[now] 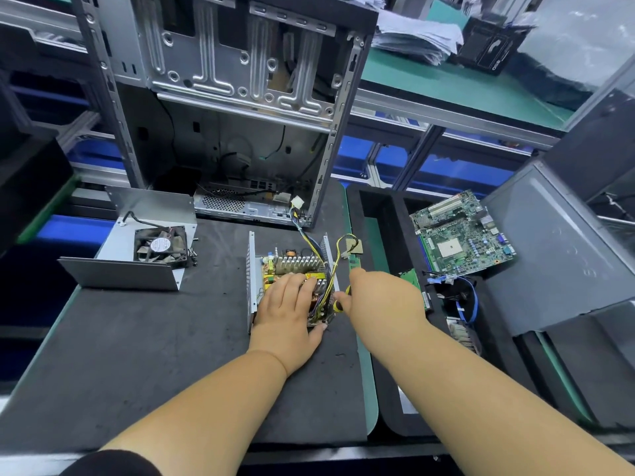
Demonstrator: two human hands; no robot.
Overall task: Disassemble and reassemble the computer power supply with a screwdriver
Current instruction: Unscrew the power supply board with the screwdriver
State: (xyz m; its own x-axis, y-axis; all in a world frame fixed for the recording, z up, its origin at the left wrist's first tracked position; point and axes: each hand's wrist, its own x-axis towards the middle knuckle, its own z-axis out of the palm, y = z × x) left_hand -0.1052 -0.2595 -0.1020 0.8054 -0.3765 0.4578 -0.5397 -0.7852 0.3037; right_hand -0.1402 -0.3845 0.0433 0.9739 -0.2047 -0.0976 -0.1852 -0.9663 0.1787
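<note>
A: Where's the power supply point(292, 280) now?

B: Just below the middle of the view, lid off, sitting on the dark mat of the desk point(137, 355). The left hand point(288, 310) lies flat on its circuit board, fingers straight, pressing it steady. The right hand point(374, 297) is closed round a screwdriver point(338, 305); only a bit of yellow-and-black handle shows, at the box's 3 o'clock side.

A: So how should this step go?

B: My guess is a screw near that right wall is being worked. Keep the left palm clear of the coils and the heat sink fins, hold the driver square to the screw, and mind the yellow wires point(340, 255) trailing toward 12 o'clock.

A: And the loose parts?

B: The lid with its fan point(160, 248) sits at 10 o'clock, small screws point(193, 257) beside it. An open computer case point(223, 108) stands at 12. A motherboard point(462, 235) lies at 2 o'clock. Blue bins point(446, 166) and shelving run behind.
</note>
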